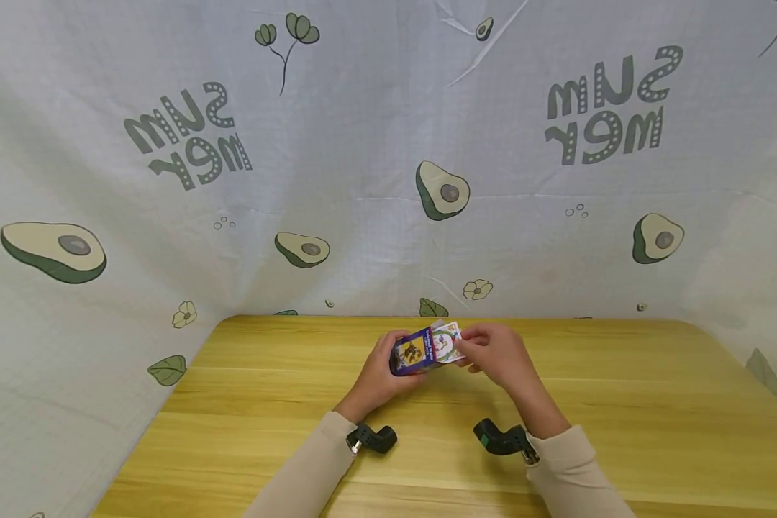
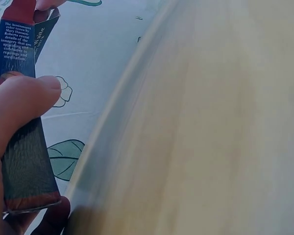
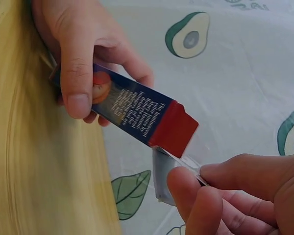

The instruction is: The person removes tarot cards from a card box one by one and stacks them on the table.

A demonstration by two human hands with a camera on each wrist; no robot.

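Note:
My left hand (image 1: 383,374) grips a dark blue card box (image 1: 411,352) printed with a yellow picture, thumb along one narrow side and fingers round the other. The box is tilted, its opened end toward the right hand. A red side flap (image 3: 176,129) stands out at that end in the right wrist view. My right hand (image 1: 500,354) pinches a white-edged picture card (image 1: 447,342) that sticks partly out of the box. How many cards are between thumb and finger cannot be told. In the left wrist view, white print covers the narrow side of the box (image 2: 17,49).
Both hands are above a wooden table (image 1: 246,432). Behind it hangs a pale cloth (image 1: 362,144) printed with avocados, leaves and mirrored lettering. Black wrist-worn devices are on the left sleeve (image 1: 304,467) and right sleeve (image 1: 576,467).

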